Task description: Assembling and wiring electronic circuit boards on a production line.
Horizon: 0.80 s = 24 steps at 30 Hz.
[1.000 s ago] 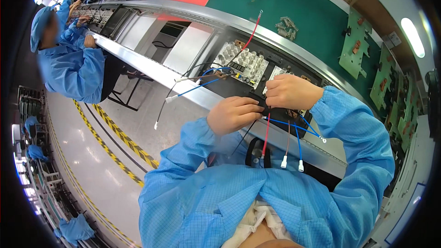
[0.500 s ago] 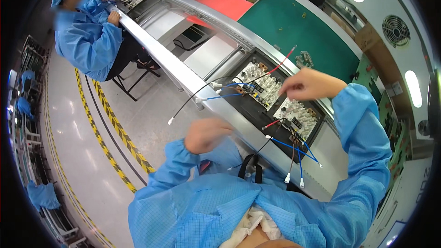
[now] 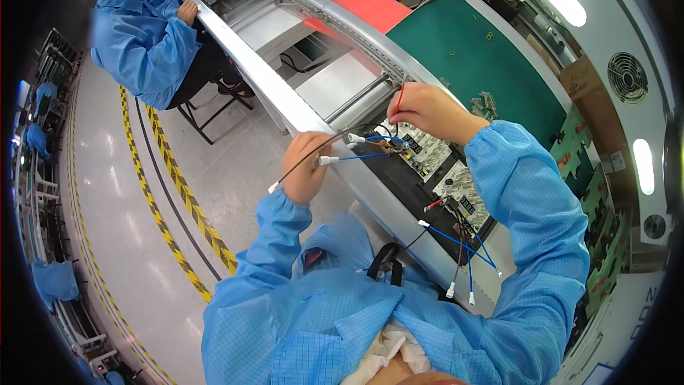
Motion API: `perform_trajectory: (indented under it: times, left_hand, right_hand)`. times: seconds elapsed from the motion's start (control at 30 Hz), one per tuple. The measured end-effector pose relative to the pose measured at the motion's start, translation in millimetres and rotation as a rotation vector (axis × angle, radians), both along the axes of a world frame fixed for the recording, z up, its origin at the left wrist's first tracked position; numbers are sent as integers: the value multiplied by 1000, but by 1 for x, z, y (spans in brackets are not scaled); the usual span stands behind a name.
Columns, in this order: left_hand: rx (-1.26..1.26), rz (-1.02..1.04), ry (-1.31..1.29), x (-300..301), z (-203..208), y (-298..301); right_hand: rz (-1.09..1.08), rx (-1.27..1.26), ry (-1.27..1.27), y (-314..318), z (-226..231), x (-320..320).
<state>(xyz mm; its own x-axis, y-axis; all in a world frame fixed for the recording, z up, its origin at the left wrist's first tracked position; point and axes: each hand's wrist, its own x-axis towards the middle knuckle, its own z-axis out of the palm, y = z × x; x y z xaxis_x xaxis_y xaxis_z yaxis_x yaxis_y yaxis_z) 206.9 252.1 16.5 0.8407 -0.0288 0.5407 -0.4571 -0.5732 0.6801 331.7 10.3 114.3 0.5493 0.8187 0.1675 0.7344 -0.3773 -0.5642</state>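
My right hand (image 3: 429, 110) is closed in a pinch on a red wire (image 3: 401, 95) above the far circuit board (image 3: 425, 144), hiding part of it. My left hand (image 3: 305, 168) is curled at the tray's near-left corner, beside white wire connectors (image 3: 328, 160) on blue wires. A black wire (image 3: 303, 163) crosses in front of its fingers; whether they grip anything is hidden. A second circuit board (image 3: 464, 191) lies in the same black tray (image 3: 399, 180), its blue, brown and red wires hanging over the near edge.
The tray sits on a metal conveyor line (image 3: 370, 209). Beyond it lies a green mat (image 3: 456, 50) with small clear parts (image 3: 484, 105), next to a red surface (image 3: 363, 1). Another person (image 3: 146, 46) in blue sits farther up the line, at left.
My right hand has moved left and taken hold of the red wire, pulling its end leftward. My left hand has risen to the wires at the tray's corner.
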Motion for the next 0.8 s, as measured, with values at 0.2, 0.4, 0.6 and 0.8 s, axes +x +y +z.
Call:
perform_trajectory:
  times: [0.2, 0.4, 0.6, 0.8]
  left_hand:
    - [-66, -193, 89, 51, 24, -21]
    - [-116, -514, 161, 82, 21, -33]
    - [-84, -528, 134, 76, 13, -25]
    - [-53, -510, 110, 79, 5, -21]
  right_hand:
    - [220, -270, -197, 21, 14, 8]
    - [212, -254, -95, 31, 2, 15]
    - [213, -306, -142, 38, -9, 8]
    - [195, -321, -171, 42, -15, 6]
